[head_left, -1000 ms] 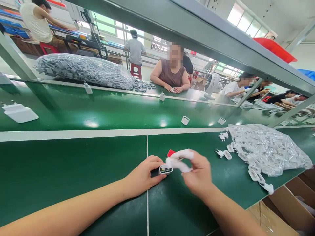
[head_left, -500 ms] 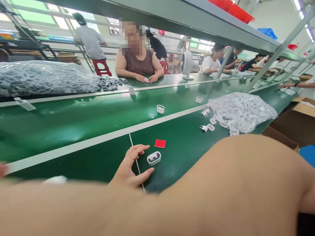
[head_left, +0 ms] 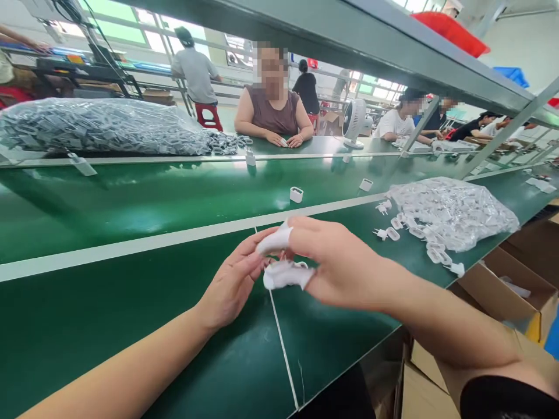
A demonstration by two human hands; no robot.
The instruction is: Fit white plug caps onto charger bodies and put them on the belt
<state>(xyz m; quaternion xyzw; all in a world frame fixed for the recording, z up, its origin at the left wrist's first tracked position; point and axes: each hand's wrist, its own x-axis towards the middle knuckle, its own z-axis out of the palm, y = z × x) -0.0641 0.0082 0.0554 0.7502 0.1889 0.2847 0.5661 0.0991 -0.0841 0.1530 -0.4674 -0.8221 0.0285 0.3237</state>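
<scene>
My left hand is over the green work surface, with its fingers pressed together round something small that is mostly hidden. From the right my right hand meets it. White covers sit on its thumb and forefinger. These two digits close in on the same small thing, which I cannot make out between the hands. Just beyond, an open white oval housing stands on the green belt. A second white housing is farther right.
A clear bag of white parts lies at the right, with loose plug parts beside it. Another large bag rests at the far left. Across the belt sits a person near a white fan. Cardboard boxes stand lower right.
My right arm no longer blocks the foreground, and my right hand has come to my left. My left hand has closed. The red piece and nearby white housing no longer show on the surface.
</scene>
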